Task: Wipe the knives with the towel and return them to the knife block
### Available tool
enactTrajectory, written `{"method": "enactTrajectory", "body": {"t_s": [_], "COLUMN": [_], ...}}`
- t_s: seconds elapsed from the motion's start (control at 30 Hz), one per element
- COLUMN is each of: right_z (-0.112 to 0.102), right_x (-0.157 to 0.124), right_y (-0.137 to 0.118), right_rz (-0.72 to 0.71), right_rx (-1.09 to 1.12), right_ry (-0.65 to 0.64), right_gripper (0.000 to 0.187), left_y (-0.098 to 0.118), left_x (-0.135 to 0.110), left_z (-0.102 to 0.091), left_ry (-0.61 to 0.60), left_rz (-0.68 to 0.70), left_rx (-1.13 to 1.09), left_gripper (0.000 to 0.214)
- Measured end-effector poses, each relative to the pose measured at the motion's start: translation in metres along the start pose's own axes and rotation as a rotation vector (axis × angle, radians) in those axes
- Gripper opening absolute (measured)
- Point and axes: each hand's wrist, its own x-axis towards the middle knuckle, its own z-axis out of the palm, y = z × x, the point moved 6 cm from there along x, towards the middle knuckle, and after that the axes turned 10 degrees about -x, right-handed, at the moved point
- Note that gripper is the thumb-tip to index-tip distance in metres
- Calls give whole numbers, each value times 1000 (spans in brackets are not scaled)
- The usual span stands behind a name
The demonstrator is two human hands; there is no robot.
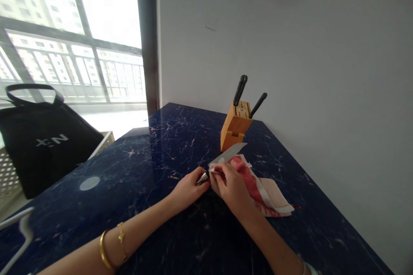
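Left hand (pixel 189 189) closed on the knife (pixel 226 155) handle, right hand (pixel 231 185) pinching a red-and-white cloth (pixel 271 195) to the blade. Long axis away and rightward, tip toward the knife block (pixel 235 125). Pale lettering on the black bag (pixel 48 146), perhaps "XEN". Dark blue marbled table (pixel 155 146), white wall (pixel 306 51), window (pixel 64 30) left.

a plain grey wall (pixel 306 51) meets a bright barred window (pixel 64 30) behind the dark blue marble table (pixel 145 146).
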Motion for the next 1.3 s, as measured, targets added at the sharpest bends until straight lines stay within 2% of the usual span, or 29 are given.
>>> {"method": "enactTrajectory", "body": {"t_s": [0.3, 0.43, 0.6, 0.73, 1.0, 1.3], "right_z": [-1, 0, 3, 3, -9, 0], "right_x": [-1, -1, -1, 0, 2, 1], "right_y": [-3, -3, -5, -10, -8, -11], "right_rz": [-38, -57, -126, -224, -160, -225], "right_rx": [-3, -45, -180, -319, -235, -299], "right_ry": [13, 17, -4, -10, 71, 8], "right_gripper": [18, 19, 18, 24, 17, 16], "left_y": [9, 10, 11, 16, 9, 12], "left_x": [-4, -6, -10, -11, -11, -12], "left_z": [-1, 0, 6, 6, 6, 3], "left_ry": [-45, -36, -161, -195, -223, -223], "left_rz": [25, 24, 39, 58, -2, -5], "left_rx": [3, 80, 158, 129, 49, 43], "left_gripper": [18, 14, 22, 21, 13, 16]}}
